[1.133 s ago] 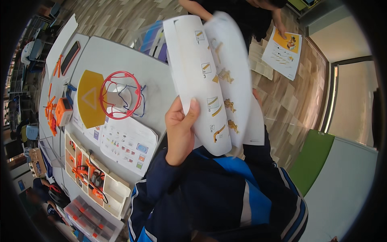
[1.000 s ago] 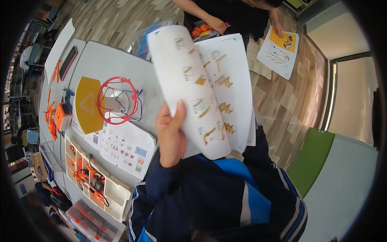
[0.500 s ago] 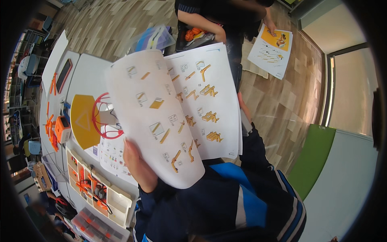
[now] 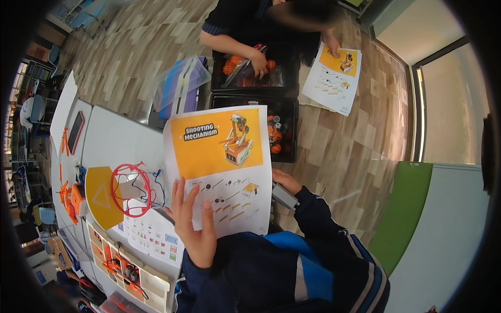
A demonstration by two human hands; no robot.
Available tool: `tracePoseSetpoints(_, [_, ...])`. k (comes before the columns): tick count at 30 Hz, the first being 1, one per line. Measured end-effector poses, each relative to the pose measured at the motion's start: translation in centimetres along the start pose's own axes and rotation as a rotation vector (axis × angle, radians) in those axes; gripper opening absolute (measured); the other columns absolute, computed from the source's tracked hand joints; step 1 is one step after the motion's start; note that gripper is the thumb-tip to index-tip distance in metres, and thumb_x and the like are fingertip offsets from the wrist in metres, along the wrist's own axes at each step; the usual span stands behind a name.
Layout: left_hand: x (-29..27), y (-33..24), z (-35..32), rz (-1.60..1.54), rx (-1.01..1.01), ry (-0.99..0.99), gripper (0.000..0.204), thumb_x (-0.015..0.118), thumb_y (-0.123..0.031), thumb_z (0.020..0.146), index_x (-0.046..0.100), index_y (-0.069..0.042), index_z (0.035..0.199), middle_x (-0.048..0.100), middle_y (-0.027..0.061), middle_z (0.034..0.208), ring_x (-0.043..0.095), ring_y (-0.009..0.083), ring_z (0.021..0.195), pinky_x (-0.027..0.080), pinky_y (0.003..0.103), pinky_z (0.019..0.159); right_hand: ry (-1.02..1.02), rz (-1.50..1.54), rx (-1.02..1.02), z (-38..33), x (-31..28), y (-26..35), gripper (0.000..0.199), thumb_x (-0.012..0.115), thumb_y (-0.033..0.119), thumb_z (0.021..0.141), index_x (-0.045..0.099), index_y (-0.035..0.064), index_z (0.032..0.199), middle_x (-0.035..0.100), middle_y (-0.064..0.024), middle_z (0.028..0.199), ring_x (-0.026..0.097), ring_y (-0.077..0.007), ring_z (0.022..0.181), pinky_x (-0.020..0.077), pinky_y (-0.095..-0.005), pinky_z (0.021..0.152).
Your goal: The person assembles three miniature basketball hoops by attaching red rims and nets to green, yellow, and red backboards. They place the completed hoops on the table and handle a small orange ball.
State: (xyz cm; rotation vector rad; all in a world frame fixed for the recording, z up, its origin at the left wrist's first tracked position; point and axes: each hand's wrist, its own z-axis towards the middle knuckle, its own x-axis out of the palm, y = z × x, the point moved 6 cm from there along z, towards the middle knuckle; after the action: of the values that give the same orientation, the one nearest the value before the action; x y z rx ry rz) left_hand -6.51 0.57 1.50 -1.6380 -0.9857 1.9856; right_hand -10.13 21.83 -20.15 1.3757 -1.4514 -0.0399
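Two bare hands are being seen at a stack of printed sheets [image 4: 219, 182], which is being displayed in front of a person in a dark blue jacket [image 4: 255, 276], just beside a pale desk [image 4: 112, 128]. The left hand [image 4: 195, 227] is being spread across the lower left of the top page, its fingers wide apart and closed around nothing; whether the paper is being touched cannot be told. The right hand [image 4: 287, 182] is being partly hidden at the right edge, its fingers behind the sheets, so how far they are open and what is being gripped cannot be told. On the desk, a red hoop [image 4: 150, 194] is being flanked by a yellow panel [image 4: 100, 195], while orange pieces [image 4: 112, 267] are being held in a cream tray [image 4: 156, 284]. Beyond the sheets, a black case [image 4: 282, 81] is being reached into by a co-worker's hand [image 4: 259, 63], and another printed page [image 4: 334, 78] is being gripped in the other.
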Motion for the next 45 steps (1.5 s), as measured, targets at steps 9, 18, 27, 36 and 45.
tracePoseSetpoints(9, [1.1, -1.1, 0.5, -0.119, -0.033, 0.134, 0.028, 0.062, -0.006, 0.093, 0.064, 0.006, 0.118, 0.055, 0.0218, 0.140, 0.052, 0.0315, 0.131, 0.036, 0.041, 0.111, 0.203, -0.054, -0.012, 0.5, -1.7, -0.4, 0.070, 0.071, 0.038, 0.090, 0.045, 0.0025, 0.145, 0.056, -0.0081, 0.139, 0.049, -0.0177, 0.129, 0.0374, -0.0345, 0.109])
tracePoseSetpoints(18, [3.1, -0.5, 1.9, -0.253, -0.038, 0.144, 0.020, 0.063, 0.001, 0.089, 0.068, 0.003, 0.108, 0.063, 0.0214, 0.128, 0.061, 0.0311, 0.119, 0.044, 0.039, 0.104, 0.102, -0.253, 0.092, 2.2, -4.5, -0.3, 0.046, 0.066, 0.025, 0.096, 0.058, 0.0026, 0.135, 0.063, -0.0055, 0.129, 0.055, -0.0136, 0.117, 0.0413, -0.0307, 0.103])
tracePoseSetpoints(27, [2.8, 1.2, 4.2, -0.017, 0.108, 0.090, 0.017, 0.063, 0.004, 0.088, 0.070, 0.003, 0.104, 0.061, 0.0202, 0.130, 0.059, 0.0364, 0.120, 0.045, 0.041, 0.102, -0.282, -0.071, 0.100, 3.7, -12.2, -7.6, 0.036, 0.070, 0.023, 0.093, 0.068, 0.0017, 0.121, 0.070, -0.0040, 0.114, 0.062, -0.0110, 0.104, 0.0459, -0.0251, 0.093])
tracePoseSetpoints(36, [4.7, 1.7, 5.2, 0.169, 0.234, 0.105, 0.024, 0.070, 0.000, 0.081, 0.072, -0.005, 0.105, 0.060, 0.0153, 0.131, 0.054, 0.0341, 0.124, 0.036, 0.042, 0.104, -0.775, 0.238, 0.058, 0.6, -21.8, -12.0, 0.031, 0.074, 0.022, 0.089, 0.068, 0.0004, 0.110, 0.069, -0.0073, 0.082, 0.067, -0.0174, 0.066, 0.0555, -0.0308, 0.063])
tracePoseSetpoints(45, [4.8, 1.7, 5.4, 0.197, 0.238, 0.078, 0.023, 0.071, 0.001, 0.079, 0.073, -0.006, 0.101, 0.062, 0.0138, 0.127, 0.057, 0.0340, 0.120, 0.037, 0.042, 0.101, -0.921, 0.319, -0.107, 0.2, -26.0, -13.7, 0.029, 0.069, 0.032, 0.091, 0.057, 0.0063, 0.100, 0.061, -0.0107, 0.067, 0.062, -0.0234, 0.051, 0.0499, -0.0353, 0.045])
